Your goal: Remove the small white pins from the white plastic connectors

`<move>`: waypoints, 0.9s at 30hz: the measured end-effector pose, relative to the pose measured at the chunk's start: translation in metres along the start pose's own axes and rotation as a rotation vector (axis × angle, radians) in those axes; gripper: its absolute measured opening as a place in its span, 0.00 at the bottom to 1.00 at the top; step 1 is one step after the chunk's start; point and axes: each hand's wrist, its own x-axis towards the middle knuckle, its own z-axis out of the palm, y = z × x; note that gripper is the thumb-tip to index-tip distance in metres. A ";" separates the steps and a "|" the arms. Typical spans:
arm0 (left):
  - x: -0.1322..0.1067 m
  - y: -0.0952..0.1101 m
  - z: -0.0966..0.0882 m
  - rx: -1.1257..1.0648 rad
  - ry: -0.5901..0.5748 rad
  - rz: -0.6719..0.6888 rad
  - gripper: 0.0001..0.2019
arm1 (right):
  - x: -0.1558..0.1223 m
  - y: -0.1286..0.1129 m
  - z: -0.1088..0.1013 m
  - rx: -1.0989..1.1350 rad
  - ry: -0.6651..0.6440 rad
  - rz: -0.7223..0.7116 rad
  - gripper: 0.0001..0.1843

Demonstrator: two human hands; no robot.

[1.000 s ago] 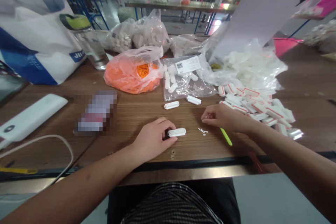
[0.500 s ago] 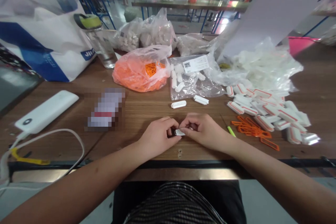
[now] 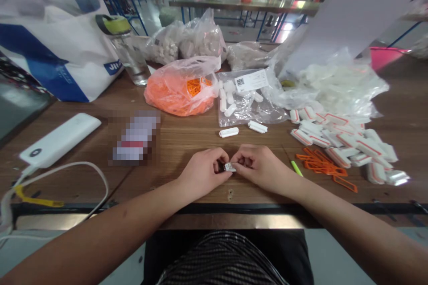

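Between my fingertips is a small white plastic piece with dark slots in its face. My left hand pinches its left end, and my right hand has thumb and fingers closed on its right end. Part of the piece is hidden by my fingers. Just beyond my hands lie two white plastic pieces, a left one and a right one. To the right of my right hand are a yellow-green stick-like tool and a heap of orange plastic frames.
A pile of white pieces with orange edging covers the right side. Behind stand a bag of orange parts, a clear bag and a water bottle. A power bank and a blurred-out phone-like object lie left.
The white piece has turned slightly between my fingers, and its slotted face shows a little more. Both hands keep nearly the same place; the whole view has shifted slightly.
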 end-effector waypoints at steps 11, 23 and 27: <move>0.000 0.002 -0.001 -0.002 0.002 -0.014 0.06 | 0.002 -0.004 -0.002 -0.116 -0.009 -0.053 0.06; -0.001 0.003 -0.001 0.005 -0.003 -0.044 0.06 | -0.003 -0.006 -0.007 -0.295 -0.044 -0.133 0.09; 0.000 0.003 -0.001 0.014 -0.001 -0.040 0.06 | -0.009 -0.003 -0.004 -0.386 0.007 -0.211 0.11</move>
